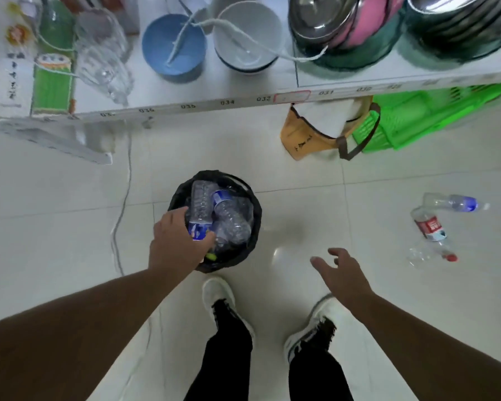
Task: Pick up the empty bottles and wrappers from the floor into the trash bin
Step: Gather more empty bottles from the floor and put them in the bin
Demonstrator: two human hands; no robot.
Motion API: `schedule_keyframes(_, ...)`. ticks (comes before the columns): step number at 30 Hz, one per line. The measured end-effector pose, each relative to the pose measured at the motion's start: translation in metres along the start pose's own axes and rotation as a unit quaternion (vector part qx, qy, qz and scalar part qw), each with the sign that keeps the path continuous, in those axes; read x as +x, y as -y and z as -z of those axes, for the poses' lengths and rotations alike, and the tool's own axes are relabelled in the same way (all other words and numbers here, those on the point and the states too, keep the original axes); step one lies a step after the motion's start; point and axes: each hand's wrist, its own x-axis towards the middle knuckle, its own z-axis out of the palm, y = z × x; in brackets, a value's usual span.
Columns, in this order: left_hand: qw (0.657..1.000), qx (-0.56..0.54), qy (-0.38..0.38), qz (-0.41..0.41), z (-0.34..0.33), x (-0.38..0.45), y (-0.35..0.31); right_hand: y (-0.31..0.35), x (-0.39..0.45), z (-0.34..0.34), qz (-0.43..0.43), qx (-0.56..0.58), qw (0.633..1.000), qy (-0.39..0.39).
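Here, left hand (pixel 177 241) grips a bottle (pixel 200 206) over the bin (pixel 255 215); right hand (pixel 342 273) slack above tiled floor (pixel 301 198).

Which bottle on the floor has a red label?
The bottle with the red label lies between the other two; the blue-label bottle lies beyond it, the clear red-capped bottle nearer.

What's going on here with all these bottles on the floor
A person is clearing plastic bottles off the floor into a black-lined trash bin. Their left hand holds a blue-labelled bottle over the bin, which already has several bottles in it. Their right hand is open and empty. Off to the right, a blue-labelled bottle and a red-labelled bottle still lie on the floor.
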Motion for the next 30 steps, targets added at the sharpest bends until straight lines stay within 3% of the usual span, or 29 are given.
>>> schedule_keyframes(8,0.985,0.039,0.093,-0.144,-0.016,-0.032,-0.097,-0.069,-0.021,0.074,-0.02,0.086,0.995,-0.04)
schedule_keyframes(23,0.912,0.18,0.196,-0.311,-0.18,-0.173,-0.329,-0.324,-0.081,0.196,-0.102,0.223,0.963,-0.111)
schedule_keyframes(30,0.889,0.193,0.234,-0.344,-0.252,-0.237,-0.417,-0.416,-0.112,0.206,-0.145,0.288,0.938,-0.126)
